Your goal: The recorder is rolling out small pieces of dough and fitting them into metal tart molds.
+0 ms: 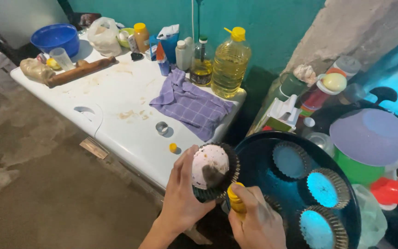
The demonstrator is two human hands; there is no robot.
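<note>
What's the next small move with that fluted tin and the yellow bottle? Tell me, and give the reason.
Probably tilt the small yellow bottle in the right hand over the fluted tin that the left hand holds. The bottle's tip sits just below the tin's rim, the tin's pale inside shows one dark patch, and three more tins wait on the dark round tray.

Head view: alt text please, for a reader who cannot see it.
The left hand holds a fluted baking cup of pale batter while the right hand tips a small yellow bottle at it. Three more lined cups sit on a dark round tray beside a cluttered white counter.
</note>
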